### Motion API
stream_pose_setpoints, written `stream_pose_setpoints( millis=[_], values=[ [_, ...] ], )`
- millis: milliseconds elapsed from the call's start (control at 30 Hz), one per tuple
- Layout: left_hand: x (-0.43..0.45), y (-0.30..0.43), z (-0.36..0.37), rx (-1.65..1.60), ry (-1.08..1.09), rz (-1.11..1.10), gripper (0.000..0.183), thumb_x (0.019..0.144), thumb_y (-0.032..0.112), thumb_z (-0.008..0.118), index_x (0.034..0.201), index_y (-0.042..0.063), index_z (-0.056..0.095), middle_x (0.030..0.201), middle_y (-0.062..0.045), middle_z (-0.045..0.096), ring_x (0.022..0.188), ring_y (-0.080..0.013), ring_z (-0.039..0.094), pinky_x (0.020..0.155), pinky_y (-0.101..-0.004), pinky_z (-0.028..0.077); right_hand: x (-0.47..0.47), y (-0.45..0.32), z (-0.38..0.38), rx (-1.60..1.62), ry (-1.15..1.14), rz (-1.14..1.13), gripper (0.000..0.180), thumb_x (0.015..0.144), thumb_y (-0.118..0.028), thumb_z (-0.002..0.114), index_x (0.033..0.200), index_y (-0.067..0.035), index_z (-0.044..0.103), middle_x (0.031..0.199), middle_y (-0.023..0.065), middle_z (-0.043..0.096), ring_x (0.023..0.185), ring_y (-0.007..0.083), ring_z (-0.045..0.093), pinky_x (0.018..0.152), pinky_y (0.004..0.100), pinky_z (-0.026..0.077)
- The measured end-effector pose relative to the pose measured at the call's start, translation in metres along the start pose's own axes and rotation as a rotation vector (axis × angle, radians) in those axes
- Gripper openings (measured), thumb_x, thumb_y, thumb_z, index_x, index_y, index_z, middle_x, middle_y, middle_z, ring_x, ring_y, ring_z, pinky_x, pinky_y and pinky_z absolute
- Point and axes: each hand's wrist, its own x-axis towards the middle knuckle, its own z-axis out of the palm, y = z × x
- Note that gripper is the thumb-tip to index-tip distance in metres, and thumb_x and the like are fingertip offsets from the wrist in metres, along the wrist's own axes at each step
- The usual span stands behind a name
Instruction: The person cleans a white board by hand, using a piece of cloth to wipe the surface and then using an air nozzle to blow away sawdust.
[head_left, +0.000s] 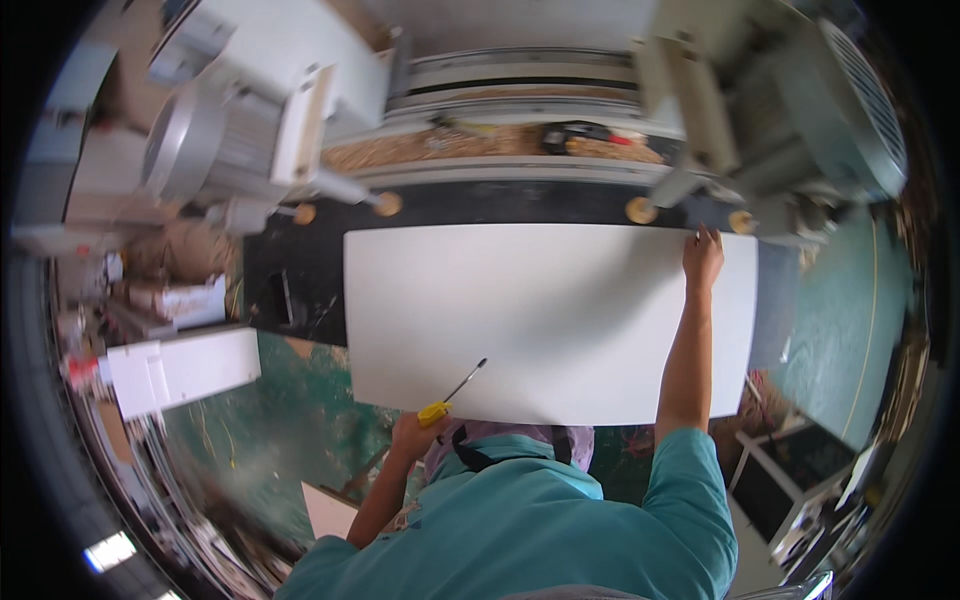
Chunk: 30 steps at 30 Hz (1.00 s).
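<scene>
A large white rectangular panel (510, 322) lies flat before me on a black machine table (300, 262). My left hand (415, 436) is closed around the yellow handle of a screwdriver (435, 412) at the panel's near edge. Its dark-tipped shaft points up and right over the panel. Over at the far right, my right hand (703, 259) is at the panel's back edge with its fingers bent. A small pale spot shows by the fingertips; whether they pinch something or only touch the edge is unclear.
Two large electric motors, left (187, 142) and right (847, 120), flank the machine. Round tan pads, left (388, 204) and right (641, 210), hang beyond the panel. Wood chips (397, 155) and a black-and-red tool (577, 136) lie behind. A white board (187, 371) is at left.
</scene>
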Motion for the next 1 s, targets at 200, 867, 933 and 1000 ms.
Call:
stream_pose_setpoints(
  millis=[200, 867, 933, 1000],
  values=[
    [0.000, -0.106, -0.051, -0.081, 0.081, -0.119, 0.051, 0.078, 0.059, 0.067, 0.088, 0.010, 0.073, 0.077, -0.017, 0.070, 0.075, -0.0353, 0.068, 0.068, -0.0452, 0.053, -0.111, -0.257, 0.084, 0.034, -0.035, -0.225, 0.032, 0.083, -0.013, 0.055, 0.111, -0.008, 0.070, 0.100, 0.0152, 0.064, 0.086, 0.0334, 0.066, 0.074, 0.0433, 0.056],
    [-0.024, -0.305, -0.112, -0.788, 0.278, -0.270, 0.035, 0.081, 0.034, 0.073, 0.073, 0.001, 0.071, 0.060, -0.006, 0.067, 0.060, -0.0168, 0.068, 0.057, -0.0318, 0.051, -0.221, -0.607, 0.128, 0.079, -0.512, -0.978, 0.021, 0.085, -0.007, 0.054, 0.096, -0.013, 0.070, 0.094, 0.0082, 0.063, 0.089, 0.0302, 0.065, 0.071, 0.0422, 0.055],
    [-0.030, -0.315, -0.106, -0.833, 0.315, -0.261, 0.033, 0.081, 0.033, 0.073, 0.074, 0.001, 0.070, 0.062, -0.007, 0.067, 0.062, -0.0163, 0.068, 0.058, -0.0314, 0.051, -0.251, -0.600, 0.108, 0.046, -0.611, -1.035, 0.018, 0.086, -0.008, 0.054, 0.096, -0.010, 0.070, 0.092, 0.0078, 0.063, 0.083, 0.0286, 0.064, 0.068, 0.0406, 0.055],
    [-0.039, -0.323, -0.094, -0.874, 0.396, -0.225, 0.031, 0.082, 0.030, 0.073, 0.076, 0.000, 0.070, 0.064, -0.006, 0.068, 0.064, -0.0154, 0.068, 0.059, -0.0308, 0.050, -0.321, -0.566, 0.085, 0.233, -0.700, -1.086, 0.016, 0.088, -0.010, 0.055, 0.097, -0.009, 0.069, 0.090, 0.0074, 0.064, 0.080, 0.0282, 0.064, 0.066, 0.0416, 0.054]
  ],
)
